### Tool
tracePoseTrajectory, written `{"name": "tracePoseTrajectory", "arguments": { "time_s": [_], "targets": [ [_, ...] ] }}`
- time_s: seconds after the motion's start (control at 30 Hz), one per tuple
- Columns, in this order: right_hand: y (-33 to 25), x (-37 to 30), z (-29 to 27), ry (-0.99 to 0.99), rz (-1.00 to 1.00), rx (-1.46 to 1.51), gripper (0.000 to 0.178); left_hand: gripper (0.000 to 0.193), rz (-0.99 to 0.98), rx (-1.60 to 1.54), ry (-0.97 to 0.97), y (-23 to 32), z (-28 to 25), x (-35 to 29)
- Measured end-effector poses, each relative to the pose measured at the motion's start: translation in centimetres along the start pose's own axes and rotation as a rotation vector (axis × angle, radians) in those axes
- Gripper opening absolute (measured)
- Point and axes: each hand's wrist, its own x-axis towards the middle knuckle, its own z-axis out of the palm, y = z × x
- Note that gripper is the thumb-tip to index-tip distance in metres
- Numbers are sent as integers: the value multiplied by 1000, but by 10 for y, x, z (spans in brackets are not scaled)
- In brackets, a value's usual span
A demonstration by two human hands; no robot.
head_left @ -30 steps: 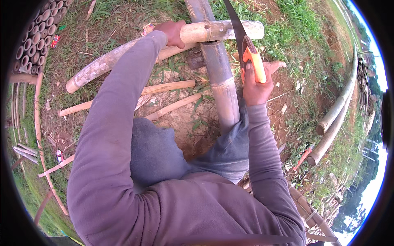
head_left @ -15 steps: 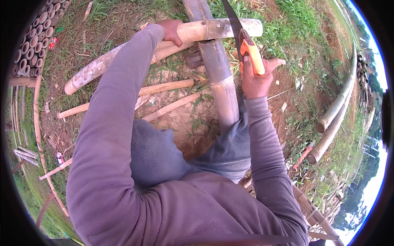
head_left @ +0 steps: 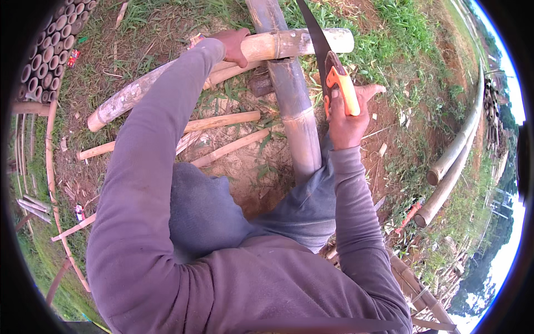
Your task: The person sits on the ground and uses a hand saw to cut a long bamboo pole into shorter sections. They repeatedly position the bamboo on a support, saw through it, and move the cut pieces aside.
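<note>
Head view: sawing step; left hand [head_left: 233, 45] fingers clamped on pale bamboo pole [head_left: 289, 43], right hand [head_left: 346, 119] fingers closed around orange-handled handsaw [head_left: 340, 89]; next stroke likely requires steady hold.

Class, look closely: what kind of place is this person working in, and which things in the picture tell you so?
Probably an outdoor bamboo-working yard. Bare soil and grass underfoot, stacked cut bamboo tubes at the left, long bamboo poles lying on the right, and a bamboo culm under a handsaw.
</note>
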Motion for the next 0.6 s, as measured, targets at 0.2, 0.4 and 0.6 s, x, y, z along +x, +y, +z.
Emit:
{"name": "tracePoseTrajectory", "arguments": {
  "time_s": [0.2, 0.4, 0.6],
  "targets": [
    [-22, 15, 6, -33, -194, -33, 46, 88, 35, 119, 228, 6, 24, -19],
    [-23, 27, 13, 10, -282, -181, 41, 78, -63, 160, 286, 29, 27, -26],
    [-42, -78, -52, 3, -25, -36, 47, 72, -55, 134, 220, 21, 20, -27]
  ]
}}
